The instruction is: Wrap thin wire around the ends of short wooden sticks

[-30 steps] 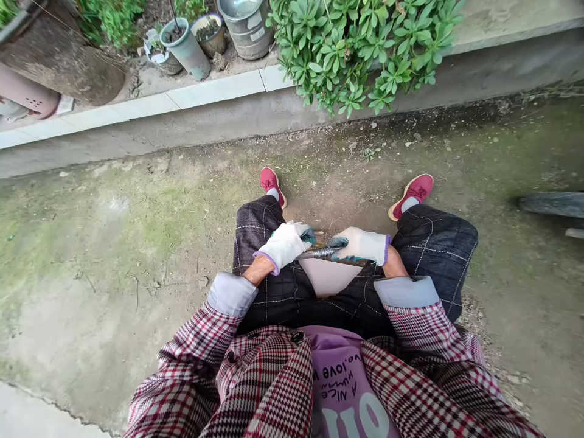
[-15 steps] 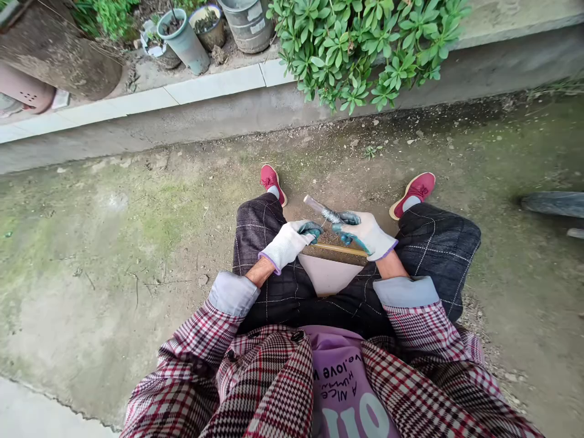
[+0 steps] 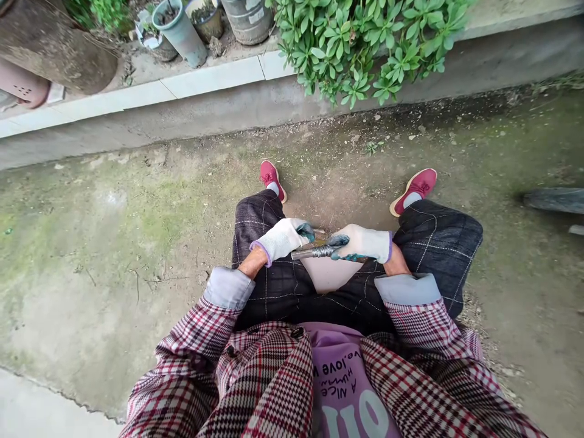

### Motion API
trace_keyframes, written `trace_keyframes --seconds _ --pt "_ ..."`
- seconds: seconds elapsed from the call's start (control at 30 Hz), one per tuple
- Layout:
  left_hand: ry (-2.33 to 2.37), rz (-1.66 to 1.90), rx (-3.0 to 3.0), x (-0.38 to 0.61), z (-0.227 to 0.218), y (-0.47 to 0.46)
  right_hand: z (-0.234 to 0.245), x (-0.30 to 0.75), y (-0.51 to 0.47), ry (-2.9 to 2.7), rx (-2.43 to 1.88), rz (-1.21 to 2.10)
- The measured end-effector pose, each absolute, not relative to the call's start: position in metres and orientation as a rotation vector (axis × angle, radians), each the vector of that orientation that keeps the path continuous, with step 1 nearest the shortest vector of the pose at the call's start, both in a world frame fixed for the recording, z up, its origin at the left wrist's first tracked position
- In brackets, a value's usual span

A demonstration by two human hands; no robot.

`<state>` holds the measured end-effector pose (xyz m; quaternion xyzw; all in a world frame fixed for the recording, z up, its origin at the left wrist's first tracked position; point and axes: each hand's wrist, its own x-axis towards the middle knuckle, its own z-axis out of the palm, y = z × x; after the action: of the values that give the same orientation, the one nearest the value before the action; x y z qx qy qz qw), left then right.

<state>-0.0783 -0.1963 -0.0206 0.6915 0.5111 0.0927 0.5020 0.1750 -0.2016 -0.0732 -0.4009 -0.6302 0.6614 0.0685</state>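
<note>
Though detail is poor, left hand (image 3: 280,238) and right hand (image 3: 362,242) seem to grip a metal rod (image 3: 314,252).

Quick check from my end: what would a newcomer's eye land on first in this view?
The white-gloved left hand and right hand meet over the lap at a short metal rod. Beyond the knees, red sneakers stand on the dirt, and a leafy green plant spills over the concrete ledge at the top.
</note>
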Motion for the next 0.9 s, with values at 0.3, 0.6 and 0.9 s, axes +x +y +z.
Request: trace_keyframes --seconds 0.3,0.6,0.9 --pt "1.388 -0.020 2.022 -0.064 -0.021 -0.200 -0.087 0.170 -0.196 -2.093 -1.619 1.574" --pt "1.274 0.385 1.437 -0.065 -0.036 -0.204 -0.085 0.166 -0.197 -1.259 -1.467 1.721" --pt "1.158 0.387 1.406 -0.073 -0.042 -0.197 -0.077 0.177 -0.203 -1.321 -1.143 2.055"
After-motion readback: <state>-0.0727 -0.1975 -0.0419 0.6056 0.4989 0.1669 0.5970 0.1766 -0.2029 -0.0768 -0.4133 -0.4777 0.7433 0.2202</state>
